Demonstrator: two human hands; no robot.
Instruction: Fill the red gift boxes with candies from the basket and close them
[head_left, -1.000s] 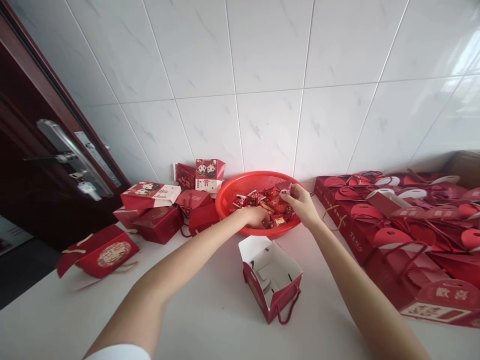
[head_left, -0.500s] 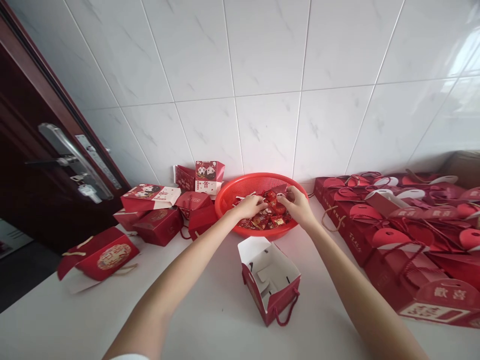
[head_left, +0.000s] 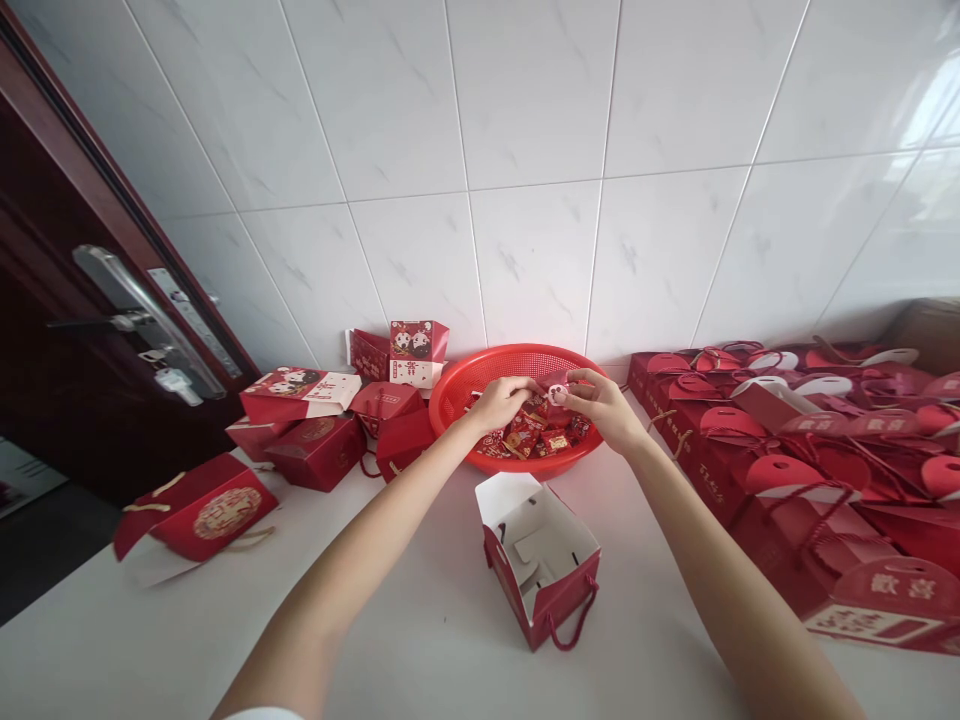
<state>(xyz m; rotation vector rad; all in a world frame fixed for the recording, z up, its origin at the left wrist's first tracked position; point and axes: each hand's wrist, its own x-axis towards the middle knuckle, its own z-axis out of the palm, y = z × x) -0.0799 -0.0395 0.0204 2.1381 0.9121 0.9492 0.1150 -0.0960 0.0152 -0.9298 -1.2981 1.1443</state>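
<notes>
A red plastic basket (head_left: 480, 372) with a perforated wall stands against the tiles, and several wrapped candies (head_left: 525, 432) in red and gold lie inside. Above them, my right hand (head_left: 606, 408) pinches a red candy packet (head_left: 557, 394) with a pale round picture on it. My left hand (head_left: 504, 403) is closed at the packet's left edge, its fingertips partly hidden. Nearer to me on the table, between my forearms, an open red gift box (head_left: 541, 575) shows its white inside and a dark red cord handle.
Rows of red gift boxes (head_left: 817, 540) with cord handles fill the right side. More red boxes (head_left: 319, 452) are piled on the left, one tipped box (head_left: 225, 508) nearer the edge. A dark door (head_left: 67, 330) with keys in its lock stands left of the white table (head_left: 405, 620).
My left hand has lifted off the candies to the packet in my right hand. The packet has turned so its pale picture shows more clearly. The open box has stayed put.
</notes>
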